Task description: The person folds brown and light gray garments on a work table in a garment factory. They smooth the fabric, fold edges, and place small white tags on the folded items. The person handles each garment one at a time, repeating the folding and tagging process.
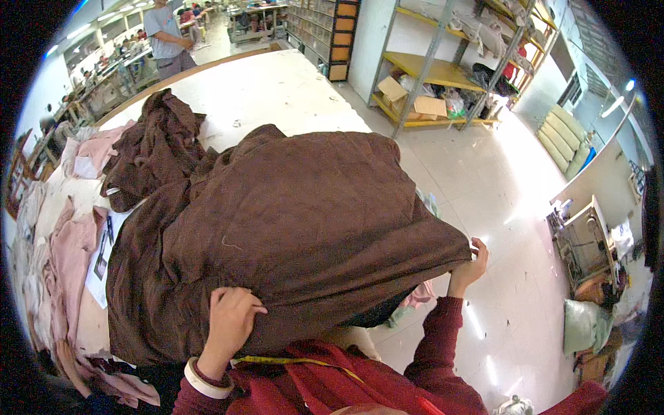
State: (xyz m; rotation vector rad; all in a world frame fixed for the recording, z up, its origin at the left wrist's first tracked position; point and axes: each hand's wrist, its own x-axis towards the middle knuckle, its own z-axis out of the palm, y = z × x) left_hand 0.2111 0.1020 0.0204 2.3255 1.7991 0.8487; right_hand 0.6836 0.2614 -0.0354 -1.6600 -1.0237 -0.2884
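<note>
A large piece of dark brown cloth point(301, 207) spreads over the table in front of me, with folds along its left side. My right hand point(471, 263) pinches its corner and holds it out taut past the table's right edge. Close to my body, the curled fingers of my left hand point(234, 317) grip the cloth's near part. A bunched heap of similar brown cloth point(155, 145) lies at the far left. One short pale thread point(231, 243) rests on the spread cloth.
The white tabletop point(270, 88) extends beyond the cloth. Left of it are a printed sheet point(97, 280), a black pen point(110, 229) and pink cloth point(72, 249). A person point(168, 39) stands at the far end. Metal shelving point(436, 72) with boxes rises across the floor.
</note>
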